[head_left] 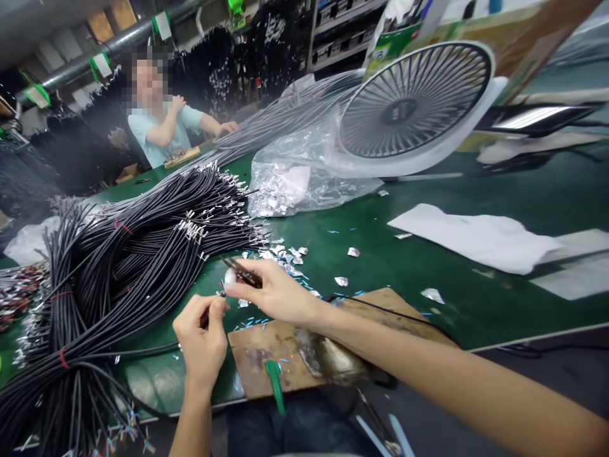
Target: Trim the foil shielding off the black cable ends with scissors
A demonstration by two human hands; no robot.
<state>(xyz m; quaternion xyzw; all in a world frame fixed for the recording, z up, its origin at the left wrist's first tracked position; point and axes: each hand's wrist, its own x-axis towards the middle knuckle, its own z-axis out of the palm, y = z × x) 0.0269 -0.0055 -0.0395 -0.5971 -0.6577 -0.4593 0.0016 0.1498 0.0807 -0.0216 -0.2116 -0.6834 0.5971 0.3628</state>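
My left hand (202, 330) is closed with the thumb pressed on the fingers, gripping the end of a black cable (155, 350) that runs in from the left. Thin wire ends stick up from this grip. Just above and to the right, my right hand (273, 289) holds dark tweezers (245, 273) whose tips point up and left. A white wrap (230, 278) covers one of its fingertips. The two hands almost meet over the table; whether the right fingertips touch the wires cannot be made out. Large bundles of black cables (157, 235) with stripped ends lie to the left.
A wooden board (266, 355) with a green strip (275, 384) lies at the front edge. Foil scraps (290, 255) and blue bits are scattered on the green table (328, 235). Behind are a plastic bag (318, 181), a fan (413, 111), white sheets (471, 233) and a seated person (164, 130).
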